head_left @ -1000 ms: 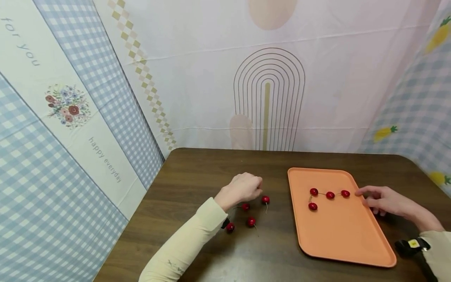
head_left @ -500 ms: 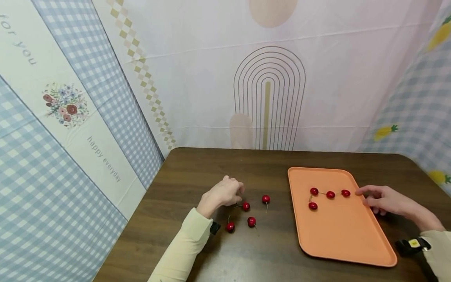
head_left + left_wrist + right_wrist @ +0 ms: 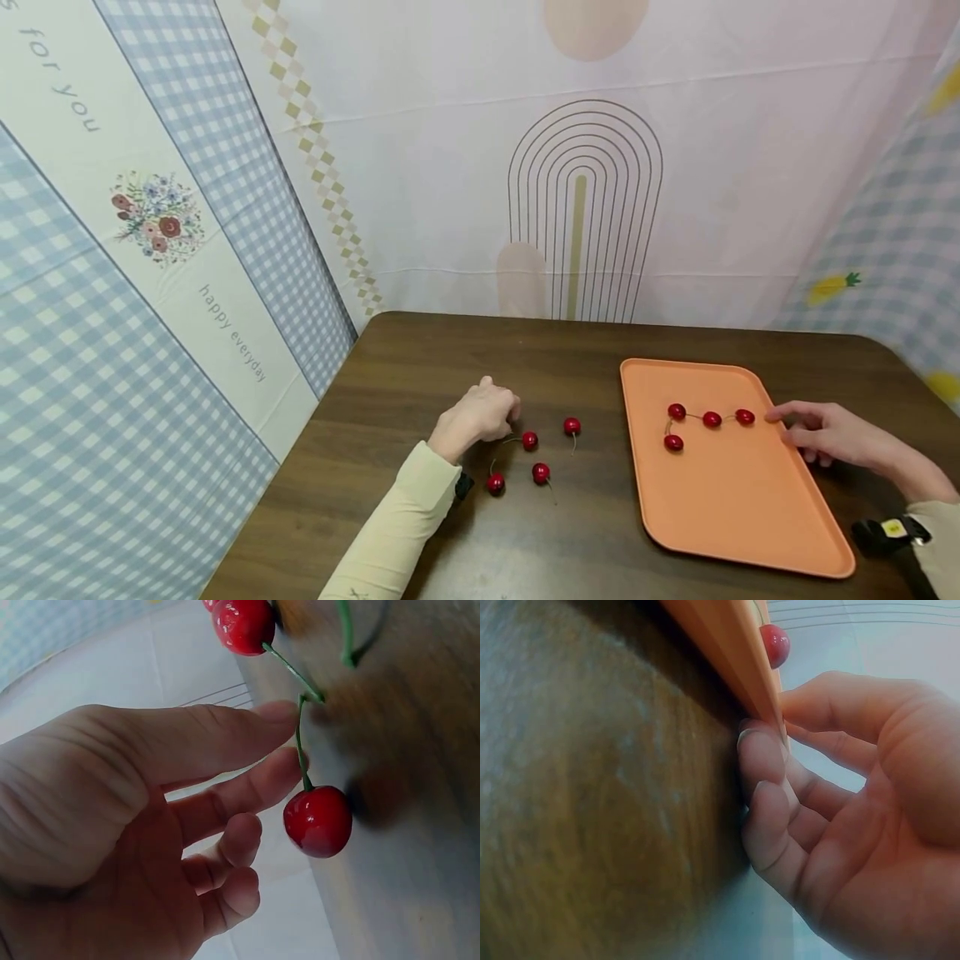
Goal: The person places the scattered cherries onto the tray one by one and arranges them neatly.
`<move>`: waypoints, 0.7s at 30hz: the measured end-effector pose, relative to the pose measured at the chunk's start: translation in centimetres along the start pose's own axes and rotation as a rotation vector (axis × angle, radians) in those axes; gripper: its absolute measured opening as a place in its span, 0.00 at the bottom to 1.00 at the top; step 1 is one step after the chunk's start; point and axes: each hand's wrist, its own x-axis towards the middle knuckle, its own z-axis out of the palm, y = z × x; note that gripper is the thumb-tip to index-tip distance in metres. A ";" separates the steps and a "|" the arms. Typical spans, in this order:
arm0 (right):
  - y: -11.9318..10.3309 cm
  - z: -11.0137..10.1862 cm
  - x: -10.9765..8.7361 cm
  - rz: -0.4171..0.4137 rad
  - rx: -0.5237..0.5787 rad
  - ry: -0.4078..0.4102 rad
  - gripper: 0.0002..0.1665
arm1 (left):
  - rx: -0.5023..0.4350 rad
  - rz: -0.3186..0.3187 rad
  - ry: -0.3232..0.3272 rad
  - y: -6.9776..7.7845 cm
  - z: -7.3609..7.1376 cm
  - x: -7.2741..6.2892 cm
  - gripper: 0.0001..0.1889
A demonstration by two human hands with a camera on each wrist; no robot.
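My left hand (image 3: 477, 417) reaches down to the table left of several red cherries. In the left wrist view, one cherry (image 3: 319, 821) lies by my fingertips, its green stem running across the tips of thumb and index finger. Those tips are slightly apart, and the stem does not look pinched. The hand covers this cherry in the head view. Around it are other cherries: one (image 3: 530, 441) just right, one (image 3: 572, 426) farther right, two (image 3: 496, 484) nearer the front. My right hand (image 3: 847, 433) holds the right rim of an orange tray (image 3: 735, 508), thumb above and fingers curled below.
Several cherries (image 3: 712, 420) lie on the tray in an angled line, three across and one below the left end. Everything rests on a dark wooden table (image 3: 450, 342). A patterned cloth (image 3: 435, 167) hangs behind it, and blue checked cloth is at both sides.
My left hand has moved left from above the cherries and lowered, its fingers now more bent. The right hand keeps its place on the tray. The head view has shifted slightly.
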 end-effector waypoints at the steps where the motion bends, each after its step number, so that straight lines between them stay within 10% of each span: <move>1: 0.0 0.0 0.0 0.001 -0.001 0.001 0.16 | -0.002 -0.010 -0.006 0.0 0.0 0.0 0.05; 21: 0.1 0.0 0.0 -0.005 0.006 -0.004 0.16 | 0.015 0.009 -0.005 0.4 0.2 0.2 0.14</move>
